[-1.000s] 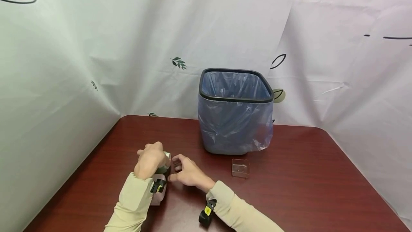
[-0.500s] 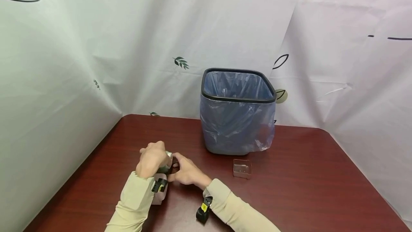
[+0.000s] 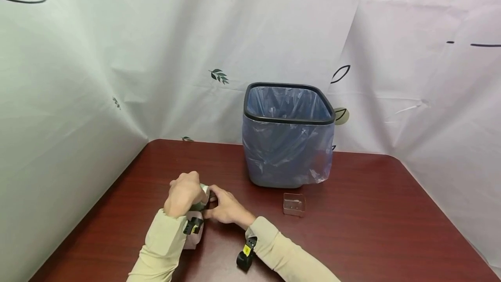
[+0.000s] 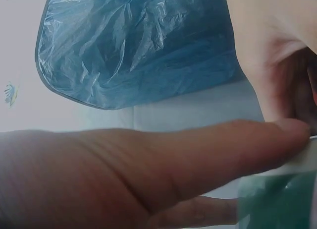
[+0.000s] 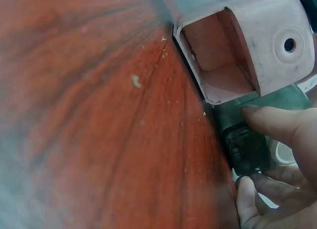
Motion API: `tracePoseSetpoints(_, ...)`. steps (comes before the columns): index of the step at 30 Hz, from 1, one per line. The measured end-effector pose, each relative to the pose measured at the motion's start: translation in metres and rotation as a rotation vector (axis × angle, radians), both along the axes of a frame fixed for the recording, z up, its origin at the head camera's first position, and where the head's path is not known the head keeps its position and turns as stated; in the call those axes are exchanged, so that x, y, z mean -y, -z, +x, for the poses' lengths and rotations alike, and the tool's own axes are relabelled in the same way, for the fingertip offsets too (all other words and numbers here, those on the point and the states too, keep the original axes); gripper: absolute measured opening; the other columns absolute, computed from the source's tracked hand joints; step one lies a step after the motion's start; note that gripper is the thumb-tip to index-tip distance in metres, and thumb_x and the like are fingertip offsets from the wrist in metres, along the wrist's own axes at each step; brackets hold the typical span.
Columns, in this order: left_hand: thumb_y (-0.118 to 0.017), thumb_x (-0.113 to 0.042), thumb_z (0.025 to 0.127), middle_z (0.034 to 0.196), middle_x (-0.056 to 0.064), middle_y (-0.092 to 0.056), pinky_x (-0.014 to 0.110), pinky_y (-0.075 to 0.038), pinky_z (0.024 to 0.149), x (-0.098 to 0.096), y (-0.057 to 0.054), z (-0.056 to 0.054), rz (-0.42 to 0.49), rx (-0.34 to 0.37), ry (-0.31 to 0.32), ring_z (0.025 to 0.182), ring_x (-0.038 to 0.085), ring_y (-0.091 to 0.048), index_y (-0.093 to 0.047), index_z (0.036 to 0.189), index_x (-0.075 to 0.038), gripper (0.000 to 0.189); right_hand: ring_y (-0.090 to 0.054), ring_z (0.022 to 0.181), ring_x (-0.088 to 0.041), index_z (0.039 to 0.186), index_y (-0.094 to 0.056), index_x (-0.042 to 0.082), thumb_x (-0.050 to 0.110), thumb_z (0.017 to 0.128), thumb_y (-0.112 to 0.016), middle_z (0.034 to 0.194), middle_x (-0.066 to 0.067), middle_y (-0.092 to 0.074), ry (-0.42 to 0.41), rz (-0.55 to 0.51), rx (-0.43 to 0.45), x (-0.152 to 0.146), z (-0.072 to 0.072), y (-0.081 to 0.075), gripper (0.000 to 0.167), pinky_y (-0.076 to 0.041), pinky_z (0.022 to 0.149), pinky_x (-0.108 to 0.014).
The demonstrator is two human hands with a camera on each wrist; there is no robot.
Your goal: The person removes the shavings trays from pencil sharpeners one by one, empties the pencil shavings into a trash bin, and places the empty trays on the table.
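1. At the bottom of the head view, your two pale sleeves come in over the dark red desk, a black wrist device strapped at each wrist.
2. Just ahead of your left sleeve is the pink housing, on the left half of the desk; the right wrist view shows its hollow, open side and a round hole in the adjoining face.
3. Right against the housing is the green part, with a white section next to the green.
4. Your left grip comes over the green part from above, pinching it, thumb laid along the white section.
5. Your right grip is closed about the same part from the other side: thumb on the green, fingers curled round the dark end.
6. Well apart to the right, the small clear tray sits on the desk.
7. Behind the tray stands the bin, black-rimmed and lined with a bluish translucent bag that hangs over its outside.
8. Farthest from you hangs the white backdrop, creased and printed with leaves.
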State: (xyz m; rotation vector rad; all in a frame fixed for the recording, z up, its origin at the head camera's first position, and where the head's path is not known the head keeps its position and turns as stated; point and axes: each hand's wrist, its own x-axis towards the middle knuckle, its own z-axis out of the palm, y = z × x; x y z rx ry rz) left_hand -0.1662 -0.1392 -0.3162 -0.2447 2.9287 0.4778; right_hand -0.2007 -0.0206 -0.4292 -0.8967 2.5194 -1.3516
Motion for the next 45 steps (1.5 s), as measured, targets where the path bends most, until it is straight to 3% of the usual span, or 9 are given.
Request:
tracePoseSetpoints(6, -0.077, -0.013, 0.062, 0.081, 0.012, -0.062, 0.046, -0.041, 0.071, 0.001, -0.001, 0.0, -0.017, -0.019, 0.026, 0.072, 0.029, -0.054, -0.064, 0.083, 0.0, 0.029, -0.058, 0.085, -0.005, 0.096, -0.057, 0.02, 0.02, 0.064, -0.081, 0.089, 0.009, -0.061, 0.012, -0.023, -0.02, 0.0, 0.001, 0.002, 0.04, -0.044, 0.074, -0.017)
tracePoseSetpoints(17, -0.076, -0.011, 0.062, 0.081, 0.012, -0.061, 0.044, -0.04, 0.07, 0.003, -0.001, 0.0, 0.005, -0.001, 0.018, 0.072, 0.028, -0.053, -0.063, 0.083, 0.001, 0.028, -0.059, 0.082, -0.005, 0.103, -0.06, 0.02, 0.022, 0.061, -0.083, 0.087, 0.011, -0.063, 0.07, -0.007, -0.063, 0.003, 0.003, 0.002, 0.048, -0.044, 0.071, -0.014)
tracePoseSetpoints(26, -0.08, -0.011, 0.06, 0.087, 0.018, -0.06, 0.045, -0.045, 0.064, 0.006, 0.0, 0.001, 0.055, -0.018, -0.024, 0.076, 0.041, -0.05, -0.064, 0.088, 0.004, 0.036, -0.059, 0.078, -0.005, 0.102, -0.062, 0.02, 0.021, 0.061, -0.083, 0.083, 0.011, -0.063, 0.08, 0.012, -0.097, 0.004, 0.005, 0.001, 0.046, -0.043, 0.069, -0.014)
tracePoseSetpoints(35, -0.083, -0.014, 0.06, 0.09, 0.019, -0.062, 0.049, -0.044, 0.073, 0.002, 0.001, -0.003, 0.025, -0.016, 0.006, 0.08, 0.039, -0.054, -0.064, 0.09, 0.004, 0.04, -0.058, 0.079, -0.006, 0.104, -0.061, 0.019, 0.028, 0.06, -0.083, 0.085, 0.009, -0.063, 0.107, 0.065, -0.101, -0.003, 0.005, -0.001, 0.05, -0.043, 0.069, -0.016)
tracePoseSetpoints(45, -0.083, -0.013, 0.06, 0.096, 0.024, -0.06, 0.048, -0.046, 0.07, 0.003, 0.001, -0.003, 0.044, 0.004, -0.029, 0.082, 0.047, -0.051, -0.064, 0.091, 0.003, 0.04, -0.058, 0.076, -0.005, 0.105, -0.059, 0.014, 0.023, 0.061, -0.08, 0.086, 0.005, -0.063, 0.111, 0.088, -0.068, -0.008, 0.006, -0.004, 0.051, -0.044, 0.067, -0.016)
